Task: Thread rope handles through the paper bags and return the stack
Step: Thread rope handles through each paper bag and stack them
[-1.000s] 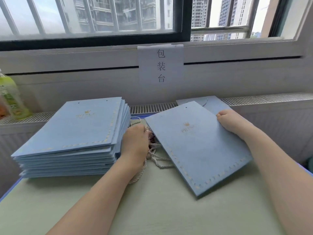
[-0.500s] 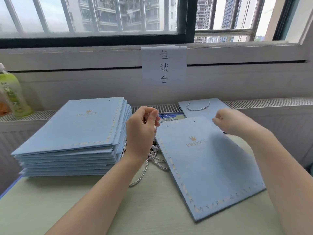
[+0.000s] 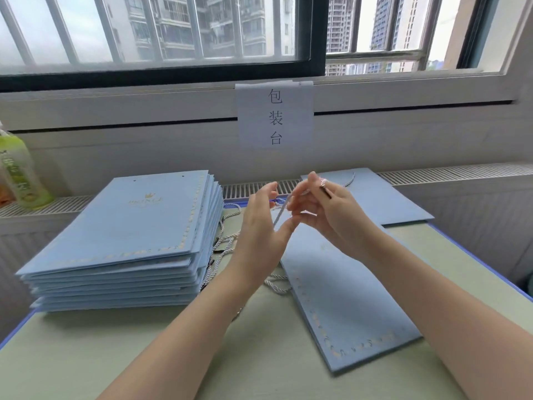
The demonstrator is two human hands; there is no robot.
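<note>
A flat light-blue paper bag (image 3: 350,301) lies on the table in front of me, tilted, its top partly hidden by my hands. Above it, my right hand (image 3: 331,217) pinches a silver-white rope handle (image 3: 280,214) near its dark tip. My left hand (image 3: 261,229) is just to the left with its fingers loosely curled on the same rope, fingertips touching the right hand. A tall stack of the same blue bags (image 3: 129,229) sits at the left. Loose ropes (image 3: 223,245) lie between the stack and the bag.
Another blue bag with a rope handle in it (image 3: 383,202) lies at the back right on the radiator ledge. A green drink bottle (image 3: 18,174) stands at the far left. A paper sign (image 3: 275,116) hangs under the window. The pale green table (image 3: 129,356) has a blue edge.
Both hands have risen off the bag and come together above its top edge. The left hand brought a rope up from the pile and the right hand has taken its end.
</note>
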